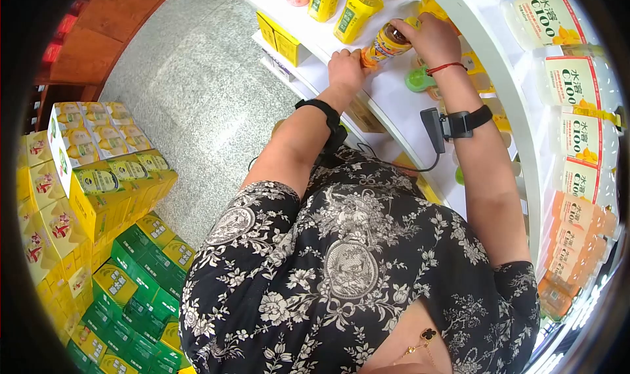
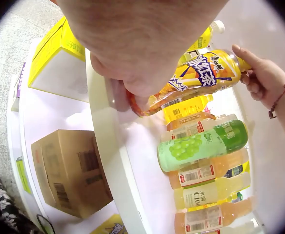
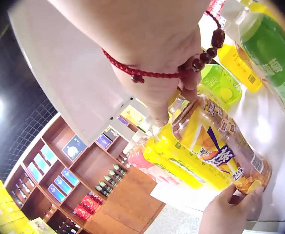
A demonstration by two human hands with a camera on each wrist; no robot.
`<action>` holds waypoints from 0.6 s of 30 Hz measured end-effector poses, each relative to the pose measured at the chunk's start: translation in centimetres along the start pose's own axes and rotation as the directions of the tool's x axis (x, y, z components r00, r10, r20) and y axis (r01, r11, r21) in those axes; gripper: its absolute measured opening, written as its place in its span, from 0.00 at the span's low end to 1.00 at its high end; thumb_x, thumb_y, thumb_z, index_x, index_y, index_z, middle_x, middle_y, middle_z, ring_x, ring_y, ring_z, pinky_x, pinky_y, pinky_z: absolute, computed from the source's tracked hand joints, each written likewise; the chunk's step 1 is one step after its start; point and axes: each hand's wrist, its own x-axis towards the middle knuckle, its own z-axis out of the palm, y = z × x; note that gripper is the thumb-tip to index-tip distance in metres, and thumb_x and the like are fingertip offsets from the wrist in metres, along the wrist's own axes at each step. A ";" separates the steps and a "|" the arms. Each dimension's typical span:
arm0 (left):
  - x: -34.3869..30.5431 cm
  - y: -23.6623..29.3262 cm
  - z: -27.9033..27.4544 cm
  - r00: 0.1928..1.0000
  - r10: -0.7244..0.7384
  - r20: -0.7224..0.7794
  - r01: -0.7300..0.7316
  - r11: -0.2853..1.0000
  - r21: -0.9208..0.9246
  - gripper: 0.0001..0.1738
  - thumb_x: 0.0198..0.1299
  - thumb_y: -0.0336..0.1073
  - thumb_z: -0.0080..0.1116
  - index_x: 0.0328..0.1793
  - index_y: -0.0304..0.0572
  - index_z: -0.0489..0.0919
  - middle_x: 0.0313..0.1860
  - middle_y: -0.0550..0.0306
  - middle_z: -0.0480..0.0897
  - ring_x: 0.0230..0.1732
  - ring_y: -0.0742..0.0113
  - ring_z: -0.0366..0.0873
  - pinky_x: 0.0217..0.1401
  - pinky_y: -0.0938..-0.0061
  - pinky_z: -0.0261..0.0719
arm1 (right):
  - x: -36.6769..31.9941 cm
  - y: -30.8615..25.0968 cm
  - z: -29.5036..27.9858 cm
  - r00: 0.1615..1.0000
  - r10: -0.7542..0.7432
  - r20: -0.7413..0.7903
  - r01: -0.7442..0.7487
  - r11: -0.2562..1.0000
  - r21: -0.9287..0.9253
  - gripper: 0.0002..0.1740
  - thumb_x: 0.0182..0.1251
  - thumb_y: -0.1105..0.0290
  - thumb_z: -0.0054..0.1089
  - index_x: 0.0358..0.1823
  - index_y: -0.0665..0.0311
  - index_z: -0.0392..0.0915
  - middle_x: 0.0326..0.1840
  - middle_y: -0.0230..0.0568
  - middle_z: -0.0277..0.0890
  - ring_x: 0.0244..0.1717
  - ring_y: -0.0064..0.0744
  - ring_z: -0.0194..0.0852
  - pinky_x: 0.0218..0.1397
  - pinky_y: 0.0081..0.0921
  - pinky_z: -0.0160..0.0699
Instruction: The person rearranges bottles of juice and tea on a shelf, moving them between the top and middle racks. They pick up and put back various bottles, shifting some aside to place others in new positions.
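A bottle of iced tea (image 1: 388,44) with a yellow and purple label is held tilted over the white shelf. My right hand (image 1: 436,40) grips it by the neck and cap end. At its base, the fingers and thumb of my left hand (image 1: 348,70) hold it, as the right wrist view shows around the bottle bottom (image 3: 253,181). Below it in the left wrist view, a green grape drink bottle (image 2: 196,148) lies on its side across other bottles. Yellow-labelled drink bottles (image 1: 357,14) stand just beyond the hands.
Large C100 bottles (image 1: 571,78) line an upper shelf on the right. The white shelf edge (image 2: 114,161) runs beside my left hand, with a cardboard box (image 2: 72,170) on the lower shelf. Stacked yellow and green cartons (image 1: 118,197) stand on the floor at left.
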 end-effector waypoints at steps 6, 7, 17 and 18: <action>0.3 -0.3 -0.4 1.000 -0.003 -0.014 0.003 1.000 -0.025 0.32 0.49 0.58 0.66 0.56 0.49 0.79 0.43 0.48 0.80 0.48 0.48 0.75 0.53 0.60 0.74 | -1.7 0.0 0.1 0.996 -0.005 -0.093 0.019 0.989 0.148 0.38 0.57 0.35 0.57 0.47 0.68 0.80 0.35 0.53 0.82 0.39 0.51 0.82 0.44 0.39 0.79; 0.4 -0.3 -0.3 1.000 -0.004 -0.009 0.004 1.000 -0.011 0.32 0.50 0.57 0.66 0.57 0.49 0.79 0.43 0.47 0.80 0.48 0.48 0.75 0.53 0.59 0.74 | -2.3 0.4 0.2 0.985 -0.032 -0.172 0.061 0.985 0.163 0.33 0.60 0.40 0.59 0.49 0.64 0.80 0.34 0.48 0.83 0.38 0.47 0.82 0.44 0.37 0.79; 1.7 -1.5 1.6 0.998 0.064 -0.010 -0.063 0.994 0.086 0.27 0.51 0.53 0.65 0.52 0.44 0.78 0.42 0.49 0.81 0.48 0.50 0.75 0.53 0.60 0.72 | -6.6 8.8 -2.5 0.978 -0.032 -0.206 0.133 0.858 0.496 0.25 0.59 0.56 0.67 0.53 0.63 0.77 0.43 0.44 0.82 0.45 0.39 0.81 0.50 0.32 0.77; 2.0 -1.9 2.5 0.992 0.124 -0.035 -0.120 0.987 0.103 0.23 0.51 0.50 0.64 0.48 0.43 0.79 0.37 0.49 0.82 0.45 0.51 0.76 0.50 0.59 0.71 | -6.3 10.1 -1.7 0.977 -0.053 -0.209 0.137 0.899 0.415 0.25 0.59 0.56 0.67 0.54 0.64 0.77 0.45 0.45 0.81 0.47 0.40 0.80 0.51 0.32 0.77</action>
